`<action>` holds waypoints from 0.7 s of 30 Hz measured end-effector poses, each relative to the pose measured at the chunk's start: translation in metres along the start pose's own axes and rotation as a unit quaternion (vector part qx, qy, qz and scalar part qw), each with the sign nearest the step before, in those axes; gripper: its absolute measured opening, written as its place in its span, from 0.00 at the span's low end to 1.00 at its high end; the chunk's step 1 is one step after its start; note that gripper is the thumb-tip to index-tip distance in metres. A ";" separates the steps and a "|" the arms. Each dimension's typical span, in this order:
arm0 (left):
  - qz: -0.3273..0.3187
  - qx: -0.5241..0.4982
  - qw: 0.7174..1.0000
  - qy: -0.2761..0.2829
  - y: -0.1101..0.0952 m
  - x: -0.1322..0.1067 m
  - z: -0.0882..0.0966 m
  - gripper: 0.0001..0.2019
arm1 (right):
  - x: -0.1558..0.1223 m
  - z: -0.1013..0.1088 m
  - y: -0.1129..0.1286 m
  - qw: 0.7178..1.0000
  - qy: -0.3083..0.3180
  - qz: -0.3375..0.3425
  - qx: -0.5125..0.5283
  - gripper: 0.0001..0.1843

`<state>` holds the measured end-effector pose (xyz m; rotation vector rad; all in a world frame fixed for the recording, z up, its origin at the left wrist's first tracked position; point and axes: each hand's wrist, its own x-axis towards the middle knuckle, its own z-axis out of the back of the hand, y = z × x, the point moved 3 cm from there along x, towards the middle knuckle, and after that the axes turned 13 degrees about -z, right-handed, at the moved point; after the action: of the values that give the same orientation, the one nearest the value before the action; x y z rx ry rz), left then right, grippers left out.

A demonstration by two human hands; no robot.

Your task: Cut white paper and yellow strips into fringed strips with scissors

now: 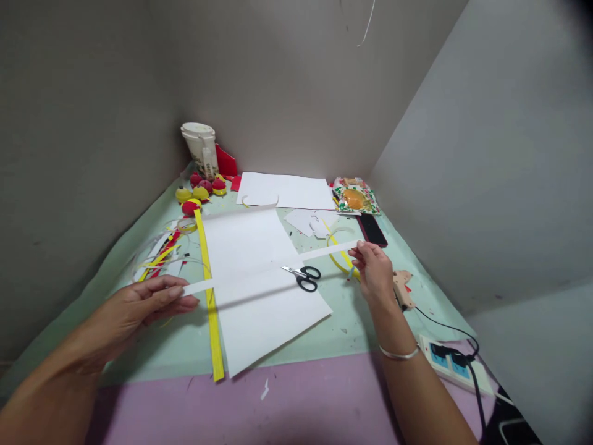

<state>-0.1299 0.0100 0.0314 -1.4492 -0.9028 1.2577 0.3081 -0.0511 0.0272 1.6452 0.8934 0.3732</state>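
Note:
A long narrow white paper strip [330, 250] is stretched between my two hands above the table, and its middle part blends into the white sheet below. My left hand [155, 300] pinches the near left end. At the far right end, my right hand [374, 267] pinches it between thumb and fingers. Under the strip lies a large white paper sheet [264, 321], with black-handled scissors [308, 279] resting on its right side, blades pointing left. A long yellow strip [211, 315] runs along the sheet's left edge.
A glue gun [403, 289] and a power strip [456, 364] with cords are at right. Behind them lie a phone [372, 230] and a snack packet [356, 196]. At back left stand a paper cup [201, 148] and several red and yellow balls [201, 193]. Loose strips [160, 259] lie left.

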 end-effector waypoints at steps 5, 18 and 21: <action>-0.055 -0.052 0.995 -0.067 -0.007 0.002 -0.006 0.23 | -0.008 -0.001 0.017 0.996 0.068 -0.012 0.064 0.16; -0.075 -0.170 0.978 -0.095 -0.013 0.000 -0.017 0.20 | -0.029 -0.005 0.032 0.979 0.198 -0.028 0.038 0.14; -0.114 -0.190 0.970 -0.096 -0.017 0.000 -0.017 0.19 | -0.028 -0.008 0.028 0.979 0.202 -0.021 -0.001 0.15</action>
<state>-0.1120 0.0108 0.0475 -1.4763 -1.4620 1.1030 0.2945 -0.0674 0.0618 1.5716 1.2252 0.6941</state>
